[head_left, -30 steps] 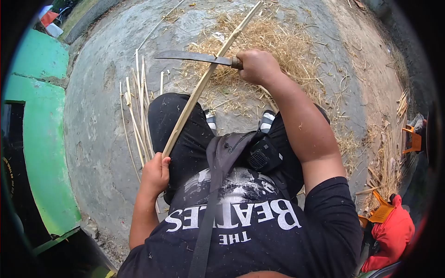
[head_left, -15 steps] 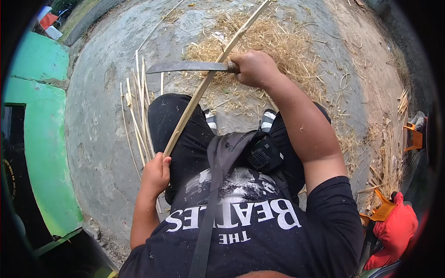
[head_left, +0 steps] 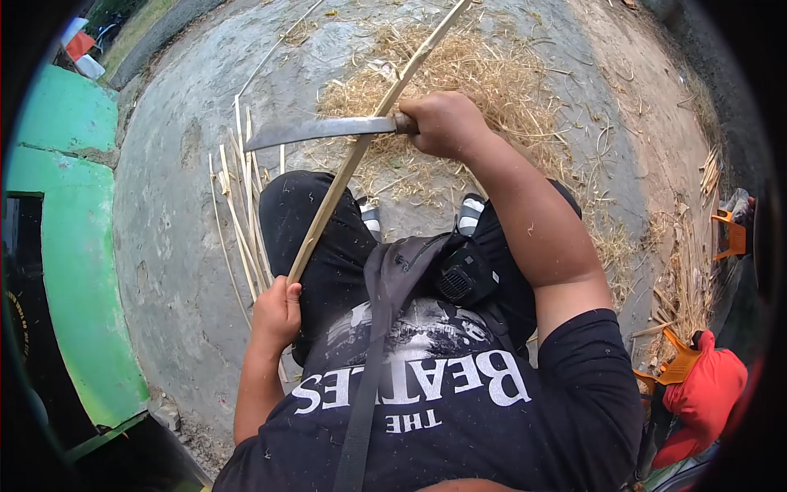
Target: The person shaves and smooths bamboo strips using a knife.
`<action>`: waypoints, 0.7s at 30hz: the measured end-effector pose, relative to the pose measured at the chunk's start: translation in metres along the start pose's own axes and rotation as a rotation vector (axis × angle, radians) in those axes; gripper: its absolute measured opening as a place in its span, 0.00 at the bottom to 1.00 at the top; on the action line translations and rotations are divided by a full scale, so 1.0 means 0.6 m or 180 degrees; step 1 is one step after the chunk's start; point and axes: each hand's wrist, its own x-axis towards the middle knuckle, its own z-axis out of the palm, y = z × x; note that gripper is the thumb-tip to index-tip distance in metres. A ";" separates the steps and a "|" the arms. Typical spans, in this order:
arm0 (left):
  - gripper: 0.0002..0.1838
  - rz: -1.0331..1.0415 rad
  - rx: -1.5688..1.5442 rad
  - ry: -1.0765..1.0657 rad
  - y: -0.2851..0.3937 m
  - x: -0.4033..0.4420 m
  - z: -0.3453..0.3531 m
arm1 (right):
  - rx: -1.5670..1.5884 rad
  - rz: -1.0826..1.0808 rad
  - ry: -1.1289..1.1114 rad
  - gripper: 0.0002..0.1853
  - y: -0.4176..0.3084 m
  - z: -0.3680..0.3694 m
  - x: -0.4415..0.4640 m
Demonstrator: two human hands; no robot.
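Observation:
My left hand [head_left: 277,312] is closed around the near end of a long pale strip that looks like split bamboo [head_left: 334,193]. The strip slants up and away to the right, past my knee, with its far end at the top edge of the view. My right hand [head_left: 445,123] grips the short handle of a machete [head_left: 328,129]. Its broad blade points left and lies across the strip, on the upper side in view. Whether the edge bites into the strip I cannot tell.
Several thin strips [head_left: 243,213] lie on the concrete left of my knee. A heap of shavings [head_left: 467,78] spreads ahead of my feet. At right are more split pieces [head_left: 684,279], an orange chair part [head_left: 680,361] and red cloth [head_left: 709,394]. A green wall [head_left: 78,262] stands left.
My right hand and the machete have shifted slightly toward me and left along the strip. The blade now shows more of its flat face. My left hand keeps its hold.

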 end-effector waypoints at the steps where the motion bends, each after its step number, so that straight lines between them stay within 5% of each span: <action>1: 0.20 0.0008 -0.0009 0.0003 0.003 0.000 0.000 | -0.0115 -0.0234 -0.0114 0.05 -0.016 -0.001 -0.002; 4: 0.20 0.0030 0.0081 0.0058 -0.003 -0.021 -0.009 | -0.0056 0.0112 -0.0126 0.07 0.031 0.014 0.003; 5: 0.20 0.0038 0.0122 0.0080 -0.006 -0.032 -0.013 | 0.0597 0.1121 -0.0362 0.07 0.067 0.003 0.016; 6: 0.20 0.0013 0.0120 0.0027 -0.004 -0.031 -0.017 | 0.0849 0.1261 -0.0280 0.07 0.084 -0.008 0.026; 8: 0.20 -0.0064 0.0116 -0.0057 0.001 -0.029 -0.025 | -0.0110 0.1220 -0.0313 0.08 0.095 -0.008 0.017; 11: 0.19 -0.0145 0.0018 -0.0094 0.007 -0.024 -0.029 | 0.0015 0.1046 -0.0325 0.09 0.057 -0.005 0.012; 15: 0.18 -0.0087 -0.0025 -0.0047 0.009 -0.023 -0.025 | -0.0198 -0.0098 -0.0372 0.10 -0.008 0.002 0.001; 18: 0.17 -0.0040 0.0238 -0.0128 -0.024 -0.050 -0.051 | 0.0529 0.0889 -0.0424 0.10 0.069 0.009 0.011; 19: 0.16 -0.0015 0.0146 -0.0041 -0.012 -0.053 -0.060 | 0.1515 0.1186 -0.0692 0.09 0.140 0.045 0.026; 21: 0.16 -0.0104 0.0204 -0.0179 -0.006 -0.048 -0.081 | 0.0386 0.1070 -0.0531 0.09 0.119 0.023 0.017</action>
